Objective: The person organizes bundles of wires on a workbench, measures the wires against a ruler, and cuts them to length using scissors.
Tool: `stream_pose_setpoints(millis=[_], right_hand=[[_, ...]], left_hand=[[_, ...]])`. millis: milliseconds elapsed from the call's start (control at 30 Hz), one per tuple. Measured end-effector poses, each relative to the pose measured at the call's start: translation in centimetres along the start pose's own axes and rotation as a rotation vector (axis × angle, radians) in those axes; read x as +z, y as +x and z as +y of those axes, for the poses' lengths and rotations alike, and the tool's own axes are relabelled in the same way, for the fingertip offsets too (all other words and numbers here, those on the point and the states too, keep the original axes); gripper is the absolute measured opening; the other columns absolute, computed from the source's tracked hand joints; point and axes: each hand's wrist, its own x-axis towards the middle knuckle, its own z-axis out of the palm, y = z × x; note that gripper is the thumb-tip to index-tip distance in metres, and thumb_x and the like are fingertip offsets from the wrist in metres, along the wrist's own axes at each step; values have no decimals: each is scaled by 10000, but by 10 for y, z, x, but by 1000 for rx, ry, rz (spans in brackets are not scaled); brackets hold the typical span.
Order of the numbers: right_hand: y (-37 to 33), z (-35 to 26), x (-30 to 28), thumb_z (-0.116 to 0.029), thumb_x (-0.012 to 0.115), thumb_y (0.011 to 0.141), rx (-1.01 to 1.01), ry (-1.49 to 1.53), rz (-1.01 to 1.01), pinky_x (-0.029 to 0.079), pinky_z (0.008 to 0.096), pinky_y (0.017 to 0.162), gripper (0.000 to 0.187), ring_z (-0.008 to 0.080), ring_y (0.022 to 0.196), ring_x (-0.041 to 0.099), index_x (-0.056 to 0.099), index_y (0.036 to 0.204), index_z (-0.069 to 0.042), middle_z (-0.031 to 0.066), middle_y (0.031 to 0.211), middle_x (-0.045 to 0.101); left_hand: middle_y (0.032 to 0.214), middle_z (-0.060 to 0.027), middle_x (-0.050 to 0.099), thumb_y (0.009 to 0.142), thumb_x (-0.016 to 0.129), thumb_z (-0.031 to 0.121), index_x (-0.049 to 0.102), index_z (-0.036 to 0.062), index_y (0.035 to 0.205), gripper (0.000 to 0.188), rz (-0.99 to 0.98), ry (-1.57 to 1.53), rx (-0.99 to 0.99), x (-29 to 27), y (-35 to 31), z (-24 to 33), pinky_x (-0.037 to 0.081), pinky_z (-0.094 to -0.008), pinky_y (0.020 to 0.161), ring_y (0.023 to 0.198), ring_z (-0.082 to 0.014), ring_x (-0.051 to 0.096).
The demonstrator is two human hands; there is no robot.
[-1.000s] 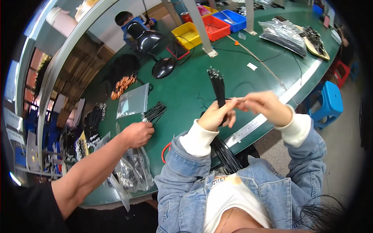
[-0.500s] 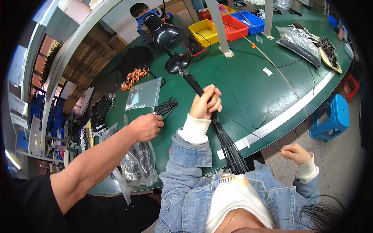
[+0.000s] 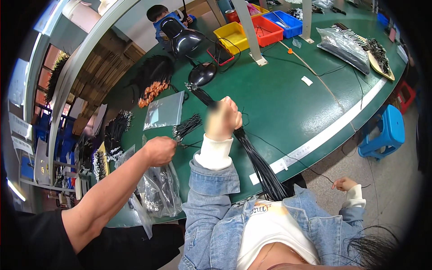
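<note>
My left hand point(image 3: 225, 122) is closed around a long bundle of black cables point(image 3: 256, 162). The bundle's silver-tipped end points away over the green table, and its loose strands hang over the near edge by my lap. One thin black cable point(image 3: 288, 155) runs from the bundle to my right hand point(image 3: 345, 184), whose fingers pinch it beyond the table edge. To the left, a co-worker's closed hand point(image 3: 161, 150) is beside a smaller bunch of black cables point(image 3: 188, 127) with silver ends. What that hand grips is hidden.
Beyond my left hand stands a black desk lamp point(image 3: 201, 73). Yellow point(image 3: 235, 38), red point(image 3: 268, 31) and blue bins point(image 3: 288, 24) line the back. A clear flat bag point(image 3: 164, 110) and copper-ended cables point(image 3: 153, 92) lie left. A blue stool point(image 3: 383, 131) stands right.
My left hand has shifted left with the cable bundle. My right hand has moved slightly right and down, drawing the thin cable. The co-worker's hand has pulled back from the small bunch.
</note>
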Motion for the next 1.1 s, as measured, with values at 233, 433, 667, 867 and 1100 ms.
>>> stream_pose_setpoints(millis=[233, 433, 667, 867, 1100], right_hand=[[15, 53, -6, -67, 470, 729, 170, -230, 169, 274, 233, 429, 191, 77, 464, 357, 661, 746, -74, -28, 560, 479], [39, 92, -14, -29, 444, 700, 169, -127, 257, 308, 242, 427, 214, 88, 474, 394, 656, 726, -49, -15, 551, 500], [64, 116, -29, -46, 475, 734, 186, -161, 471, 353, 260, 445, 180, 115, 484, 447, 651, 770, -40, 51, 624, 602], [18, -12, -3, -149, 583, 771, -705, -400, 1224, 426, 298, 743, 209, 222, 844, 548, 598, 938, -25, 92, 872, 571], [-46, -244, 130, -201, 700, 656, -1385, 18, 660, 303, 361, 942, 771, 242, 1130, 419, 295, 1284, -12, 143, 1156, 463]], left_hand=[[425, 32, 205, 929, 323, 273, 280, 119, 539, 421, -17, 69, 4, 13, -7, 13, 175, -243, 395, 363, -78, 165], [417, 33, 202, 936, 271, 297, 276, 123, 530, 442, -159, 63, 19, 16, -14, 13, 171, -258, 401, 359, -89, 139], [417, 24, 215, 929, 289, 316, 277, 118, 514, 461, -316, -17, 81, 15, -23, 17, 179, -266, 419, 386, -98, 167], [388, 44, 175, 937, 225, 344, 270, 138, 503, 483, -239, 18, 74, 37, -24, 31, 171, -265, 390, 338, -90, 124], [381, 39, 201, 933, 200, 380, 286, 136, 508, 498, -354, -280, 39, 130, -40, 20, 181, -266, 392, 322, -105, 146]])
